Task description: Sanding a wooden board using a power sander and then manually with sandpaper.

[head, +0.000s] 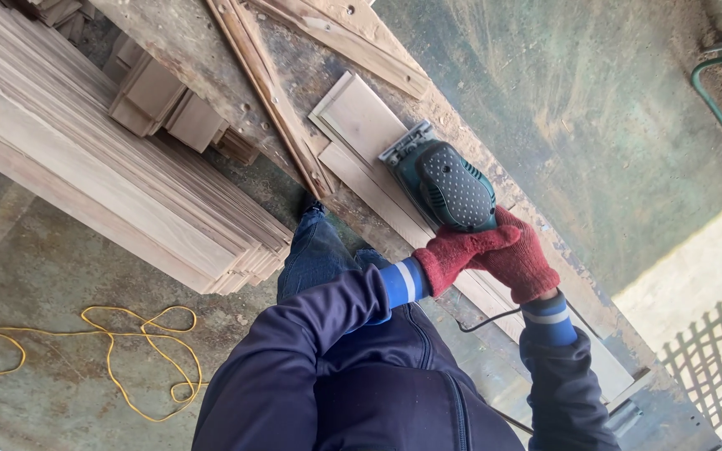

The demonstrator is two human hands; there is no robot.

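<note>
From the head camera, looking straight down, the person's left hand (pixel 460 250) and right hand (pixel 521 260), both in red knitted gloves with blue cuffs, are wrapped together around the rear grip of a green electric sander (pixel 440 182). The fingers of each hand are curled tight on the handle, the two hands touching and partly overlapping (which one lies on top cannot be told for certain). The sander sits with its flat pad down on a pale wooden plank (pixel 367 125), which lies lengthwise on a rough, dusty workbench (pixel 185 42). The tool is near the middle of the plank's visible length, its metal-edged pad pointing away from the person. A dark cord (pixel 482 321) runs from below the hands toward the floor. To the left a large stack of long boards (pixel 85 159) lies beside the bench, and a yellow cable (pixel 110 351) loops across the stained concrete floor (pixel 35 259). A green hose (pixel 716 100) curves at the upper right.
</note>
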